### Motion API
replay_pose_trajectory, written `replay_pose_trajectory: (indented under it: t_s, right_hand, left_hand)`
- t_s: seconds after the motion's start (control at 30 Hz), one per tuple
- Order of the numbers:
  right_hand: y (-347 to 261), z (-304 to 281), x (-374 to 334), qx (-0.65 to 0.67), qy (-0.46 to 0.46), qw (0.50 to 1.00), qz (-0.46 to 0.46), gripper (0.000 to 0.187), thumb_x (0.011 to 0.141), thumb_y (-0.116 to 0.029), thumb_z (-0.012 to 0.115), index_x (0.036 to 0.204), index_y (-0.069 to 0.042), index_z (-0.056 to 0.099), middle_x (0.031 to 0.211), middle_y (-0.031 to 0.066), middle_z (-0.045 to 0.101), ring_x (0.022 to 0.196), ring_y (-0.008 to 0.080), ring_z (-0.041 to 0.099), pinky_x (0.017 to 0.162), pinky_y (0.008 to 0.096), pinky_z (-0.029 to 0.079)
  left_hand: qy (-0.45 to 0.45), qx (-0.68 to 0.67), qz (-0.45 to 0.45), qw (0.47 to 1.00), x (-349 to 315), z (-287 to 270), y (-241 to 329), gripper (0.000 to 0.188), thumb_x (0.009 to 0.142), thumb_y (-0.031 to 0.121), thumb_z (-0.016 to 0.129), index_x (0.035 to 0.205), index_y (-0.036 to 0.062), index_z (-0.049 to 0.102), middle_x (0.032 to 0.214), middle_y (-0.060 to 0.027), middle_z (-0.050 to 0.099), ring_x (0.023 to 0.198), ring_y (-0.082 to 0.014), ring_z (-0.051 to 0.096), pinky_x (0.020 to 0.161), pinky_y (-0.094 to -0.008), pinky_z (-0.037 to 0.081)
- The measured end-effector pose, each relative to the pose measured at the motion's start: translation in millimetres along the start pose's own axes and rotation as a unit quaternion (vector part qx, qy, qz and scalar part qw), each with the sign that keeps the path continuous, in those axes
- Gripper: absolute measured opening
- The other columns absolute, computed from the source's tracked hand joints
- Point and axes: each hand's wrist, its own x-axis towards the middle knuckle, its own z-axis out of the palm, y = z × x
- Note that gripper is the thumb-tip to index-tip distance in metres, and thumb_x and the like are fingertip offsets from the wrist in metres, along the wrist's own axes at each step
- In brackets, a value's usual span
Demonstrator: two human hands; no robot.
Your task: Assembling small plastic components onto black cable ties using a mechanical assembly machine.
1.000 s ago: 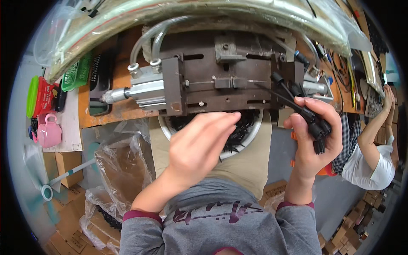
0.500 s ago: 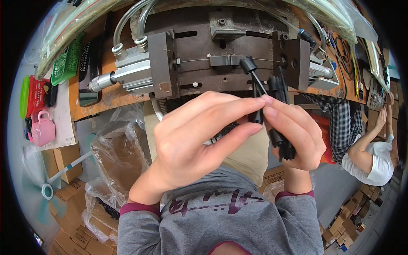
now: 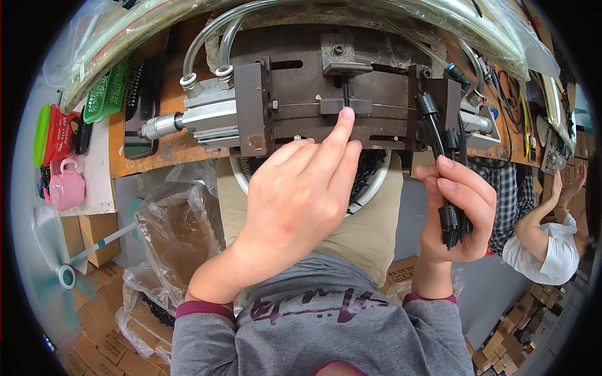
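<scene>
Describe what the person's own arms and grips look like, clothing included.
The left sleeve and right sleeve are plain grey, ending in a maroon left cuff and right cuff. Beyond them, the left forearm and right forearm are bare. The left grip and right grip are bare hands; no gloves or watch show.

brown fixture: 1 | bare hands: 2, left hand and right hand, nearside of it | black rod on it: 1 | black parts, near its right end: several, overlapping, uncountable | silver cylinders: 2, one per end | pink cup, well left: 1 | co-worker, well right: 1
</scene>
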Motion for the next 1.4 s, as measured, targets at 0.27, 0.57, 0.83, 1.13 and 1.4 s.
replay_pose_trajectory:
  t_s: [0.27, 0.57, 0.83, 1.13, 1.4]
  right_hand:
    - [-0.4, -3.2, -2.3, -0.044, -0.023, 0.998, -0.032, 0.027, 0.076, 0.004, 0.075, 0.101, 0.002, 0.065, 0.106, 0.0221, 0.069, 0.079, 0.0267, 0.072, 0.064, 0.0295, 0.058]
    - [-7.7, 14.7, 2.2, -0.074, -0.078, 0.989, -0.101, 0.033, 0.068, -0.001, 0.073, 0.1, 0.006, 0.068, 0.103, 0.0224, 0.07, 0.08, 0.0288, 0.071, 0.067, 0.0323, 0.059]
    - [6.3, 6.8, 7.4, 0.013, 0.034, 0.999, 0.007, 0.027, 0.081, 0.015, 0.068, 0.104, 0.004, 0.057, 0.107, 0.0237, 0.065, 0.086, 0.0314, 0.072, 0.077, 0.0363, 0.062]
    - [2.0, -2.9, 5.4, 0.077, 0.087, 0.99, 0.082, 0.022, 0.089, 0.01, 0.062, 0.107, 0.002, 0.052, 0.104, 0.0246, 0.064, 0.077, 0.0299, 0.072, 0.073, 0.0342, 0.061]
    - [-2.7, -11.1, 8.0, 0.268, 0.146, 0.919, 0.25, 0.022, 0.091, 0.0, 0.062, 0.111, 0.004, 0.052, 0.097, 0.0239, 0.068, 0.06, 0.0237, 0.068, 0.061, 0.0296, 0.057]
  left_hand:
    - [-0.041, 0.004, -0.021, 0.999, 1.1, -6.7, -0.1, 0.028, 0.073, 0.009, 0.078, 0.099, 0.0011, 0.07, 0.121, -0.0114, 0.067, 0.068, -0.0176, 0.066, 0.063, -0.0279, 0.052]
    - [0.039, -0.37, -0.067, 0.926, -4.4, -23.9, 12.8, 0.038, 0.065, 0.007, 0.087, 0.098, -0.0017, 0.071, 0.092, -0.0132, 0.072, 0.077, -0.0214, 0.069, 0.067, -0.0295, 0.056]
    - [0.033, -0.149, -0.015, 0.988, -7.2, -13.2, 0.5, 0.031, 0.062, 0.003, 0.082, 0.09, -0.0021, 0.07, 0.11, -0.0171, 0.068, 0.082, -0.0252, 0.067, 0.067, -0.031, 0.055]
    - [0.02, 0.0, 0.003, 1.0, -4.4, 3.4, -2.7, 0.025, 0.067, 0.008, 0.079, 0.088, 0.0024, 0.066, 0.117, -0.0128, 0.068, 0.07, -0.0185, 0.065, 0.06, -0.0281, 0.05]
    - [-0.021, 0.024, -0.017, 0.999, 8.8, 1.5, -3.7, 0.024, 0.067, 0.014, 0.08, 0.086, 0.0084, 0.066, 0.12, -0.0045, 0.069, 0.055, -0.0147, 0.056, 0.052, -0.0263, 0.043]
